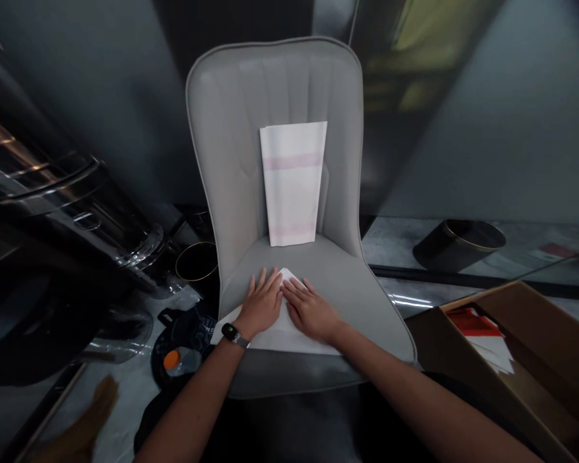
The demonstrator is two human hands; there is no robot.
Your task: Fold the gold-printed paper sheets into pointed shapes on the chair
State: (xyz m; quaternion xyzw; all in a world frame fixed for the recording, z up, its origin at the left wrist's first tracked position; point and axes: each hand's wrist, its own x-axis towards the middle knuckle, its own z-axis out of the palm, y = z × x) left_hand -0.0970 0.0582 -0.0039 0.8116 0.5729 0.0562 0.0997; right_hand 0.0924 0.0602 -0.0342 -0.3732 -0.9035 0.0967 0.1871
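Observation:
A white sheet of paper (pixel 289 339), folded to a point at its far end, lies on the seat of a grey chair (pixel 313 257). My left hand (pixel 262 303) rests flat on the left side of that point, fingers stretched out, with a dark watch on the wrist. On the right side, my right hand (pixel 312 313) presses flat, its fingertips close to those of the left. Both palms cover part of the paper. Leaning upright on the backrest is a white folded paper piece (pixel 294 186) with two faint pink bands.
At the right stands an open cardboard box (pixel 511 386) with red and white papers (pixel 482 337) inside. A black bin (pixel 197 263) is left of the chair. Below it, on the floor, are a bottle with an orange cap (pixel 172 359) and a dark bag. A glass wall reflects things behind.

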